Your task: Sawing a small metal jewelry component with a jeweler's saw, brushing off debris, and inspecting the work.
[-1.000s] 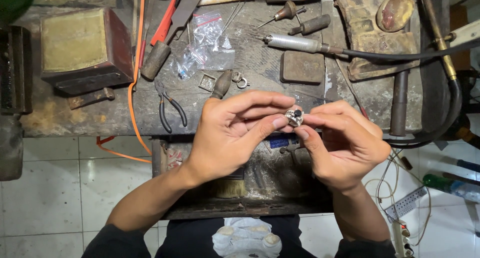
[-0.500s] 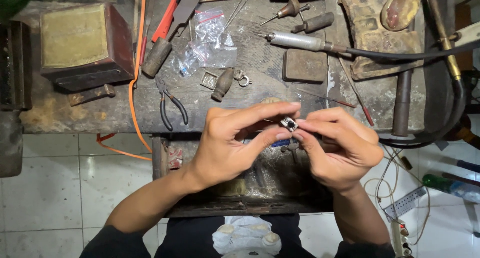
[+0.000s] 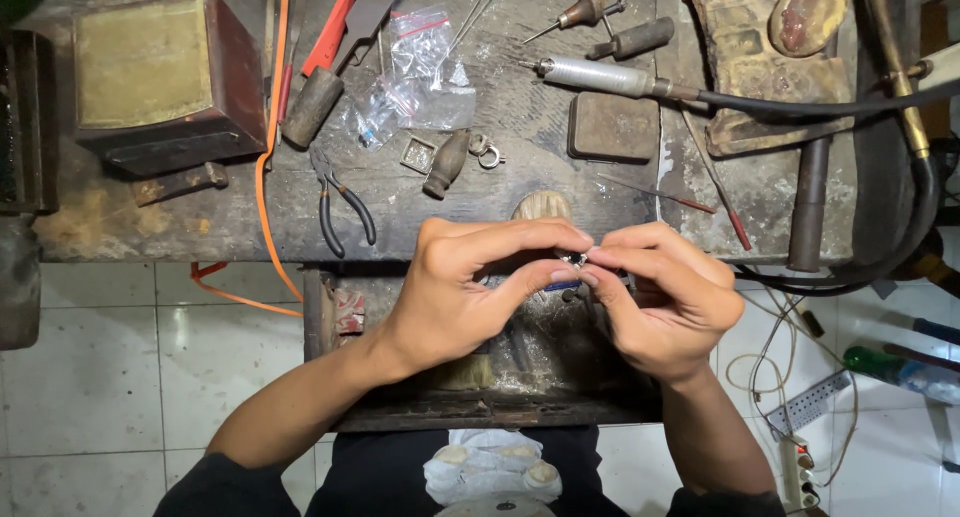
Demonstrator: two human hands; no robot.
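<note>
Both hands are meeting just in front of the counter, below the wooden peg. The left hand and right hand are pinching a small ring between narrow fingertips. It is looking light, stiff and slippery, likely easy to drop, so gripping its band edges seems safest. It is showing silvery metal, mostly hidden by fingers.
</note>
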